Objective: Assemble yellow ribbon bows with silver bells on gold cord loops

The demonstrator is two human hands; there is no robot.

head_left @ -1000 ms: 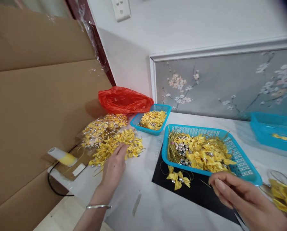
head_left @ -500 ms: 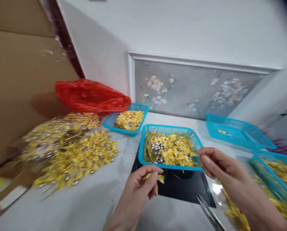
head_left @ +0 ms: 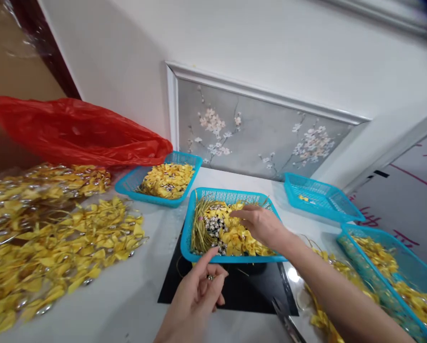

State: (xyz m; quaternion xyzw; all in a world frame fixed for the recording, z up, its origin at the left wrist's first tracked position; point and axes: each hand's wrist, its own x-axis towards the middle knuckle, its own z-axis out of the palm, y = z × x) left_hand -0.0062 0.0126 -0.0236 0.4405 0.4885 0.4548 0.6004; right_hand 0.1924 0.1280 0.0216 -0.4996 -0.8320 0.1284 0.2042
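My left hand (head_left: 201, 290) is closed in front of the middle blue basket (head_left: 235, 259), with a small silver bead piece (head_left: 210, 277) between its fingers. My right hand (head_left: 258, 221) reaches over that basket, fingertips at the yellow pieces (head_left: 239, 238); whether it grips one is hidden. Silver beads (head_left: 215, 224) and a bundle of gold-green strands (head_left: 200, 228) fill the basket's left part. Under the basket's front lies a black mat (head_left: 249, 288).
Scissors (head_left: 287, 319) lie at the mat's right corner. Yellow beaded strings (head_left: 74, 247) cover the left side, beside a red bag (head_left: 81, 136). Other blue baskets stand back left (head_left: 163, 201), back right (head_left: 324, 195) and right (head_left: 385, 286).
My right hand has moved left from the basket's right corner to over its contents. The yellow bit in my left hand no longer shows. The view has shifted.
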